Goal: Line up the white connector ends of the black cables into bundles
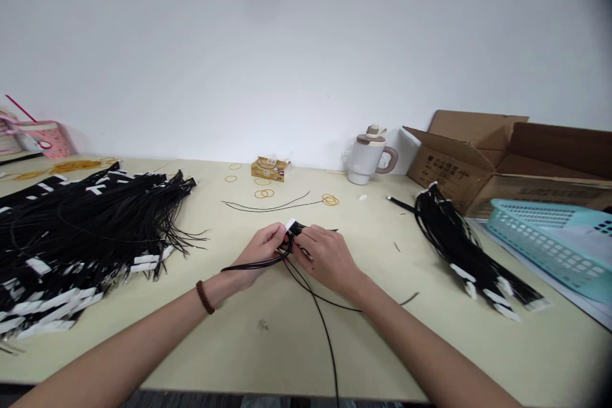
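In the middle of the table my two hands are together on a black wire harness with a white connector. My left hand grips it just below the connector, thumb on top. The fingers of my right hand are bent and pinched on the black wires beside the connector; its fingertips are partly hidden. Loose wires trail from between the hands, one running down over the table's front edge. Beyond the hands lie two thin loose wires and some yellow rubber bands.
A large pile of black harnesses covers the left side. On the right lie a smaller harness bundle, a turquoise basket and an open cardboard box. A tumbler and small yellow box stand near the wall.
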A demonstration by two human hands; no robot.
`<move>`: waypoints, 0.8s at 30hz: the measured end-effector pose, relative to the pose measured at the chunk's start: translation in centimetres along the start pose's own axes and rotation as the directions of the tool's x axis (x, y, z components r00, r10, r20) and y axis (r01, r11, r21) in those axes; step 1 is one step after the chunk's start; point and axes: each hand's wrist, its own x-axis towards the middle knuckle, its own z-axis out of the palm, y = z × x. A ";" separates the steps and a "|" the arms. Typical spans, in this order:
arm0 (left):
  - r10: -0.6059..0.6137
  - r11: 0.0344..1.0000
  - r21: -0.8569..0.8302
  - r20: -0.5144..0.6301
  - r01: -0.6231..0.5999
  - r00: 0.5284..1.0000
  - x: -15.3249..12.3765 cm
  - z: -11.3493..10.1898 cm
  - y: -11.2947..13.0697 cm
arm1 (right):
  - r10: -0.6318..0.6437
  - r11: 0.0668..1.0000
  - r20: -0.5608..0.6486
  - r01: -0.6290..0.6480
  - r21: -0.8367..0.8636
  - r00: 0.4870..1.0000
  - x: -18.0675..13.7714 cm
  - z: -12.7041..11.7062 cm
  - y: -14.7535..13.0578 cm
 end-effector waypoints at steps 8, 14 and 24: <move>-0.001 1.000 0.019 -0.007 0.001 1.000 0.0 0.1 0.3 | 0.001 1.000 0.008 -0.001 0.000 1.000 0.1 -0.1 0.0; -0.002 0.999 0.033 -0.020 0.003 1.000 -0.1 0.2 0.4 | -0.005 1.000 0.004 0.005 -0.005 1.000 0.0 -0.1 0.0; 0.004 0.999 0.051 -0.020 -0.003 1.000 -0.1 0.2 0.3 | 0.000 1.000 0.030 0.000 0.004 1.000 0.0 -0.2 0.0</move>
